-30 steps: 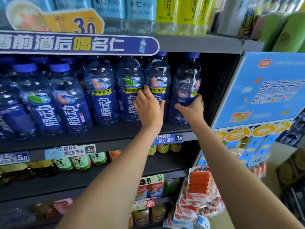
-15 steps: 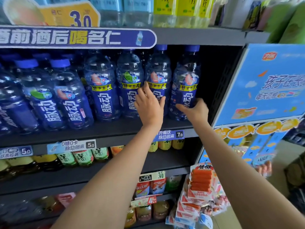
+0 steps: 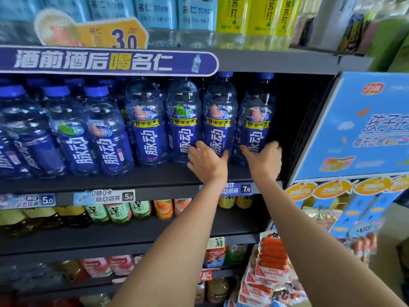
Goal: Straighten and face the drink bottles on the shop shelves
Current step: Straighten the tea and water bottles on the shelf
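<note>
Here the end bottle stands upright at the right end of the blue row on the dark shelf, label facing out. The right hand wraps its fingers around that bottle's base; the left hand grips the neighbouring bottle just beside it.

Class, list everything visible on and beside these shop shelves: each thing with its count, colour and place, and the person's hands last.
Blue drink bottles: seven in front, more behind; blue; middle shelf.
Soda bottles: several; pale blue and yellow; top shelf.
Tea and juice bottles: a row; green, orange, yellow; lower shelf.
Price tags: three; blue; shelf edge.
Display stand: one; blue; right.
Left hand: grips second bottle from right.
Right hand: grips rightmost bottle.
</note>
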